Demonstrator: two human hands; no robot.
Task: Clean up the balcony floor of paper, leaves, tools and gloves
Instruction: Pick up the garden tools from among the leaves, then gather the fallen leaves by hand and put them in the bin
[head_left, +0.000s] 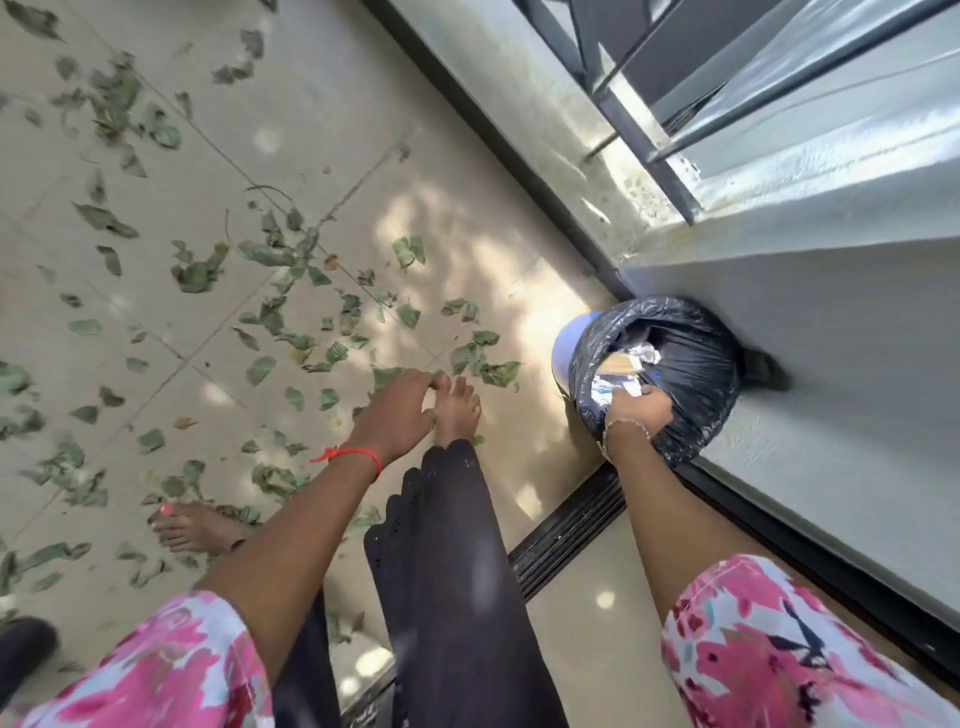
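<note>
Several green leaves (270, 312) lie scattered over the tiled balcony floor (322, 104). A bin with a black liner bag (691, 364) stands against the wall at the right, with crumpled paper (631, 358) inside. My right hand (639, 408) reaches into the bin's mouth, its fingers curled over white paper scraps there. My left hand (397, 410) hangs out over the floor with relaxed fingers and holds nothing, just above my right foot (457, 410).
A low wall (831, 322) with a metal railing (649, 130) runs along the right. A dark door track (566, 525) crosses the floor near my legs. My left foot (192, 530) stands among leaves. A dark object (23, 649) sits at the lower left edge.
</note>
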